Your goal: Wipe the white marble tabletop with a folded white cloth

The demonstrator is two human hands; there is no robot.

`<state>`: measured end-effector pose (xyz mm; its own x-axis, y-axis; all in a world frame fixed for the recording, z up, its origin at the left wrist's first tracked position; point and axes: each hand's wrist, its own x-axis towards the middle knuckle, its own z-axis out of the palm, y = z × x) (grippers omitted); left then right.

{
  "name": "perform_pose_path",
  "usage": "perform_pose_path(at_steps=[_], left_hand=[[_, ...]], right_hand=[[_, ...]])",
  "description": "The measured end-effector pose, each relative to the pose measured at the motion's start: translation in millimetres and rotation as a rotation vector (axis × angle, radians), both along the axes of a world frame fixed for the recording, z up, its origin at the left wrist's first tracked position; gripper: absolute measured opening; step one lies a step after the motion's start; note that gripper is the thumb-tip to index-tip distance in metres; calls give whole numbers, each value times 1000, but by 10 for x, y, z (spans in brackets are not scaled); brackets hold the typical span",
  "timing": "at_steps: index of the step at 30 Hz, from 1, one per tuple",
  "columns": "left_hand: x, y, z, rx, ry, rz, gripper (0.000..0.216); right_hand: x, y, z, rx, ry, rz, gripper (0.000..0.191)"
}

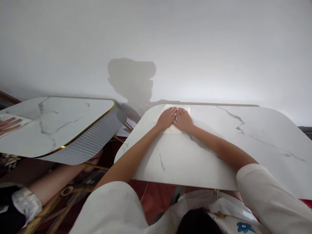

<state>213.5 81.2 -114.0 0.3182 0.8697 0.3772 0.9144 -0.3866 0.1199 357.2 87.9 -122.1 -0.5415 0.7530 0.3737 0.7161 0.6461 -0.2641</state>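
My left hand (166, 118) and my right hand (183, 119) lie side by side, their fingers meeting, on a white cloth (175, 130). Both palms face down with the fingers stretched out, pressing the cloth flat against a white marble-patterned tabletop (156, 159). The cloth is near the far edge of the table, left of its middle. Part of it is hidden under my hands.
A second marble-patterned table (65, 120) with a gold rim stands to the left. On it, another person's hand (9, 125) rests on a white cloth (23, 121). A pale wall (207, 48) rises behind both tables.
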Motion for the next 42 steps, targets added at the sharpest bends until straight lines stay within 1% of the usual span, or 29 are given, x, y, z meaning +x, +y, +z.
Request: perform_pose_path(at_steps=[3,6,10,14,18,21,23,25,29,35,38,42], left_hand=[[-10,-338,-6,-9,-2,5,48],[-4,-723,7,-35,17,48,49],[37,-1263,22,-45,33,126,51],[155,-1737,20,-52,38,211,53],[411,-2061,7,-70,45,293,54],[683,-2176,-14,-78,54,357,56],[870,-2183,-27,-80,53,363,58],[1031,-2133,-34,-81,44,347,59],[1221,-1887,-12,-110,18,314,58],[1260,-1332,57,-174,-22,267,54],[1239,-1008,76,-177,-49,253,53],[1169,-534,72,-123,-75,240,51]], right_hand=[[10,-345,9,25,16,11,61],[27,-704,46,37,2,43,61],[75,-1146,96,34,-41,144,61],[188,-1500,116,24,-44,245,62],[434,-1716,126,10,-47,306,62],[702,-1771,132,1,-45,350,64],[887,-1761,133,-6,-32,368,65],[1047,-1718,133,-15,-24,366,64],[1237,-1540,138,-30,-44,322,65],[1258,-1080,134,-45,-75,230,64],[1219,-759,120,-54,-70,221,64],[1133,-269,101,-52,-69,215,65]])
